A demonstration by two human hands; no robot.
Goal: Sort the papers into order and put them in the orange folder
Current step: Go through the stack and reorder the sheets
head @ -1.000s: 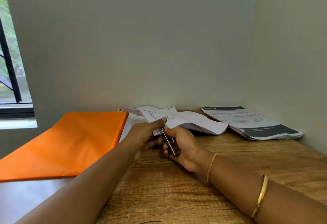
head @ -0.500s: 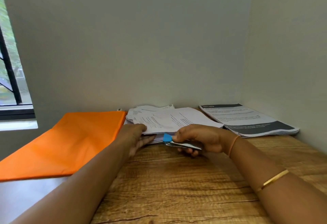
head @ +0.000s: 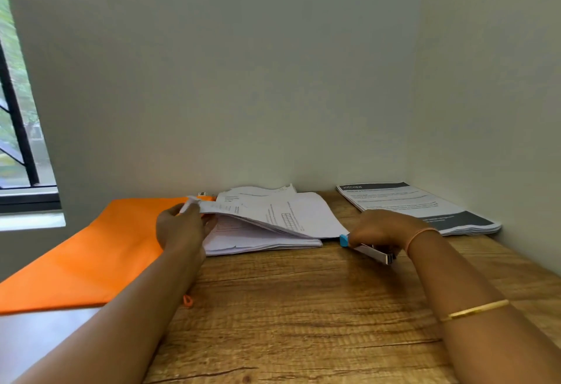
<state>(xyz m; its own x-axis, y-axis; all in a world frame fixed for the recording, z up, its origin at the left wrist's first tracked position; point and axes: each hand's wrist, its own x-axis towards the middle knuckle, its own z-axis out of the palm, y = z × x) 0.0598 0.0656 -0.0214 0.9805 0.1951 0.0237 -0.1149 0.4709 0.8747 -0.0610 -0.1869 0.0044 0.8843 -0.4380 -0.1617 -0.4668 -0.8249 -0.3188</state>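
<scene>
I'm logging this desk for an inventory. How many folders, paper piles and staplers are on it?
Folder: 1
Paper piles: 2, the middle pile and the right pile
Stapler: 1
Total: 4

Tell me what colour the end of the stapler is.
Blue, on a silver stapler in the right hand; head view.

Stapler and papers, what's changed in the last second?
The right hand carried the stapler rightward, off the near edge of the paper stack, and still grips it. The left hand slid to the stack's left corner and now pinches the top sheets, lifting them. The orange folder and the printed booklets on the right stayed put.
</scene>
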